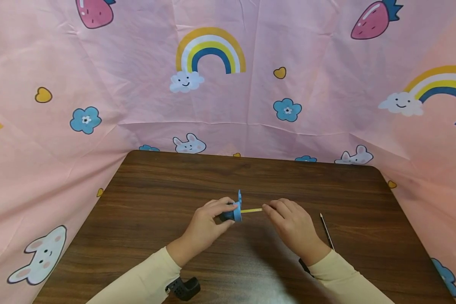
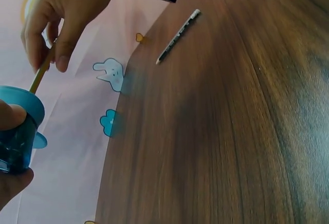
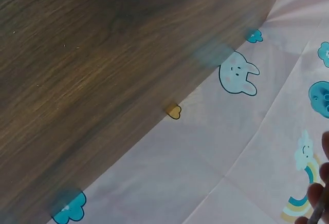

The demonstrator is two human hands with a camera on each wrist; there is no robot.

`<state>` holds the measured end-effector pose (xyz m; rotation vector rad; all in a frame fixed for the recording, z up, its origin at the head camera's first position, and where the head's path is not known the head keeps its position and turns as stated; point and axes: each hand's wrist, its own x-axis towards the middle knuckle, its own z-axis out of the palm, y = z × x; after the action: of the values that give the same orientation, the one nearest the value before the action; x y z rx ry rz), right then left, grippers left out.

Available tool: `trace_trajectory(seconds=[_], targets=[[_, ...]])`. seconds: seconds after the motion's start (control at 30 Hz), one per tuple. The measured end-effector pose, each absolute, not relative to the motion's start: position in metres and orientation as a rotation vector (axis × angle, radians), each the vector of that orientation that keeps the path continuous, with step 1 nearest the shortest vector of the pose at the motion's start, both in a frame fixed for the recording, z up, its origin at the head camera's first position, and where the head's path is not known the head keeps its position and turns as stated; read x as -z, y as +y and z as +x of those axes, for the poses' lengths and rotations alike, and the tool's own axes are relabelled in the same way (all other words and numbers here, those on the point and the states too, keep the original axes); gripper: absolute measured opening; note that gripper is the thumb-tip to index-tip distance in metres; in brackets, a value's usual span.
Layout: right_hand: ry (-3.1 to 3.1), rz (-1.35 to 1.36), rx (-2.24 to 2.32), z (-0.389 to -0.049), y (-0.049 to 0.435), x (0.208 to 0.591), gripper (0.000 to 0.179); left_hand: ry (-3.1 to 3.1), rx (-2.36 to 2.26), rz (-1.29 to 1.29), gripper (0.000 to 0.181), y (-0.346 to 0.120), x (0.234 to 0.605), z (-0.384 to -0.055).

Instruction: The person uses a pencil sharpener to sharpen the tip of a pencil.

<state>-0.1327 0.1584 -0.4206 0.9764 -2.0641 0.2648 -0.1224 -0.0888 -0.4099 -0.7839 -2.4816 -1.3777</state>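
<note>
My left hand [image 1: 205, 223] grips a blue pencil sharpener [image 1: 237, 213] with a dark see-through body, held sideways above the table. Its flip lid [image 1: 240, 195] stands open. A yellow pencil [image 1: 252, 210] has one end at the sharpener's opening; how deep it goes is hidden. My right hand [image 1: 292, 226] pinches the pencil's other end between thumb and fingers. In the left wrist view, the sharpener's light blue collar [image 2: 23, 99], the yellow pencil [image 2: 38, 77] and the right hand [image 2: 77, 8] line up. The right wrist view catches only some fingertips [image 3: 324, 172] at its edge.
A black-and-white patterned pencil [image 1: 327, 230] lies on the dark wooden table [image 1: 167, 177], beside the right wrist. Pink printed cloth [image 1: 144, 63] hangs behind and at both sides of the table. Each wrist wears a black band.
</note>
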Motion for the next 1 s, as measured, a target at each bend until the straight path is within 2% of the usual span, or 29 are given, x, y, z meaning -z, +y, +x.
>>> trace_trajectory(seconds=[0.2,0.27,0.33,0.53,0.7,0.8,0.87,1.0], targets=[[-2.167,0.925,-0.320,-0.128,0.157,0.420,0.006,-2.478,1.284,-0.855,0.040,-0.089,0.412,-0.121],[-2.243,0.911,-0.385,-0.126,0.157,0.416,0.018,-2.434,1.167,-0.938,0.040,-0.089,0.412,-0.121],[-2.367,0.905,-0.483,-0.124,0.157,0.410,0.021,-2.366,1.050,-1.030,0.038,-0.089,0.413,-0.121],[-2.910,0.931,-1.085,-0.129,0.166,0.384,0.003,-2.131,0.846,-1.238,0.036,-0.091,0.416,-0.124],[-3.098,0.913,-1.565,-0.140,0.172,0.373,0.009,-2.000,0.825,-1.321,0.041,-0.093,0.417,-0.127],[-3.114,0.901,-1.502,-0.143,0.169,0.371,0.010,-2.048,0.894,-1.267,0.036,-0.095,0.418,-0.127],[-3.108,0.856,-1.299,-0.141,0.164,0.370,0.013,-2.104,0.941,-1.199,0.034,-0.095,0.418,-0.127],[-3.009,0.753,-0.814,-0.132,0.154,0.374,0.038,-2.196,1.001,-1.088,0.034,-0.096,0.416,-0.127]])
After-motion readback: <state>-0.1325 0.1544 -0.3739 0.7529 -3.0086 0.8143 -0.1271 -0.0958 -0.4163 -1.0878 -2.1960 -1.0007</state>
